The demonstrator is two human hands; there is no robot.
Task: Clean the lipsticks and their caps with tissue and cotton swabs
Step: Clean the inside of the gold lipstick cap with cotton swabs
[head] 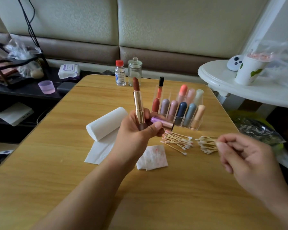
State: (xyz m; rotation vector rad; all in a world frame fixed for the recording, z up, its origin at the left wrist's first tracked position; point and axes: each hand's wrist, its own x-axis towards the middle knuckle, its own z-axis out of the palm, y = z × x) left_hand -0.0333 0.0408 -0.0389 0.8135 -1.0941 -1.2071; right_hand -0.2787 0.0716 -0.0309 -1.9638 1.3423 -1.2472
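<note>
Sitting in front of a padded bench wall, at a yellow wooden table [56,163]; working in soft daylight.

Gripping an open lipstick [138,103] upright in the left hand [136,131], fingers curled round its gold tube; also pinning a purple cap [161,123] sideways under the thumb; holding both above the table, just over the tissue.

Reaching with the right hand [239,153] at the right pile of cotton swabs [206,145], fingers curled and seeming to pinch a swab; hard to tell how many.

Lying nearby: a second swab pile [176,142], a folded tissue [154,156] with red marks, a tissue roll [105,123]; standing farther back: a clear rack of lipsticks [178,110], a small bottle [120,73] with a red lid, a glass jar [135,70].

Likely handling light and a bit slippery, being shiny metal; the brown tip probably being soft and easy to squash or snap; better gripping low on the hard tube, never the tip; the thin swab sticks probably bending or breaking easily, so pinching near the middle.
</note>
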